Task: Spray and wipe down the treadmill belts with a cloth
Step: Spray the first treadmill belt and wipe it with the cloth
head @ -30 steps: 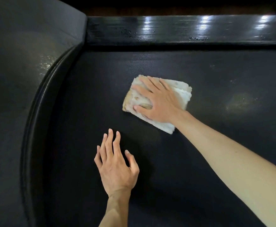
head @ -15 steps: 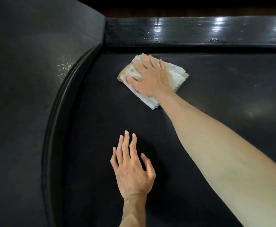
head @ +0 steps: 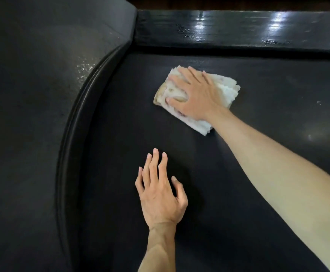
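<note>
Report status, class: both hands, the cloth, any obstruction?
Right hand flat on folded cloth, pressing it to treadmill belt. Left hand open on belt. Nothing in the way.

It looked like a gym or home exercise room: a wide black treadmill belt filled the frame, with a glossy side rail along the top and a curved dark housing at left.
</note>
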`<state>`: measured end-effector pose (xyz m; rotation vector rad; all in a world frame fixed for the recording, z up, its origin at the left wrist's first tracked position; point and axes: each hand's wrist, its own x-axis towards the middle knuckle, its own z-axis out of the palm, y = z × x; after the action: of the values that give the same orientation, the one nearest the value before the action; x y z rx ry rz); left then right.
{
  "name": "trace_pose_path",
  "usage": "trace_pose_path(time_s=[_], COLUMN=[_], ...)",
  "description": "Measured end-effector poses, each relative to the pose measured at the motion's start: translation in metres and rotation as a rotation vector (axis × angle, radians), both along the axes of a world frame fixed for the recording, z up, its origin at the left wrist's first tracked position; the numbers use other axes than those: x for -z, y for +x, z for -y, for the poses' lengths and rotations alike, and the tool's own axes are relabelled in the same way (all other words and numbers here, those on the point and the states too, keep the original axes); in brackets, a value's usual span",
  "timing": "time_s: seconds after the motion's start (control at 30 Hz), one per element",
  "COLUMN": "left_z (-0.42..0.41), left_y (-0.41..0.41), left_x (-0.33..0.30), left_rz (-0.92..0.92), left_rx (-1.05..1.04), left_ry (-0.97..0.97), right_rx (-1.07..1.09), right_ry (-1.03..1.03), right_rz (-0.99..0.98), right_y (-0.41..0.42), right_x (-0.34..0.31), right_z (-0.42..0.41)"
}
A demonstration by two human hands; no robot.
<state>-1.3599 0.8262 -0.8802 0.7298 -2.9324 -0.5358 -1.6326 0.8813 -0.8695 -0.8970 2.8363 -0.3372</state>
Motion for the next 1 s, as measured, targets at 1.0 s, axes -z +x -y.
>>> trace_pose_path(time_s=[1.0], left_z=[0.000], left_y=[0.002], left_x=[0.001], left_rz=[-0.010], left_rx=[0.005], left_ry=[0.005], right_rx=[-0.195], right_ry=[0.055], right_rz=[0.005], right_y=[-0.037], right_x=[-0.008], right_z=[0.127])
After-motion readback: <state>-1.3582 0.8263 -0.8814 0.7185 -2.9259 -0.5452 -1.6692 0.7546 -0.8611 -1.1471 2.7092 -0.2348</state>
